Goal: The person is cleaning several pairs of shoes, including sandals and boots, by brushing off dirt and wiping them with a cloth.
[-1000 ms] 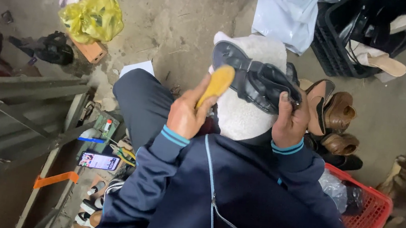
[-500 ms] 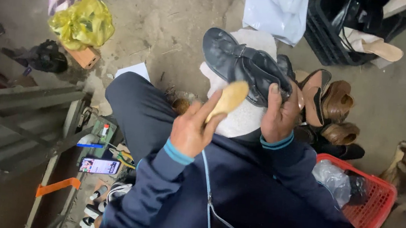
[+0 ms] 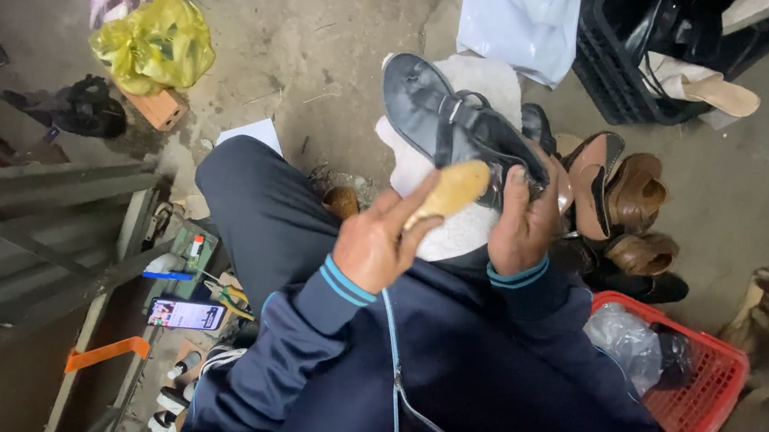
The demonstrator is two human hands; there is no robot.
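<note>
Above our lap, our right hand (image 3: 525, 223) grips a black sandal (image 3: 456, 128) by its stiff sole edge; our left hand (image 3: 382, 242) clasps a tan brush (image 3: 450, 192). Light, flexible, we judge.

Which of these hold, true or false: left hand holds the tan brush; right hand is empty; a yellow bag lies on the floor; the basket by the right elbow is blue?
1. The left hand holds the tan brush. True.
2. The right hand is empty. False: it grips a black sandal.
3. A yellow bag lies on the floor. True.
4. The basket is blue. False: it is red.
</note>
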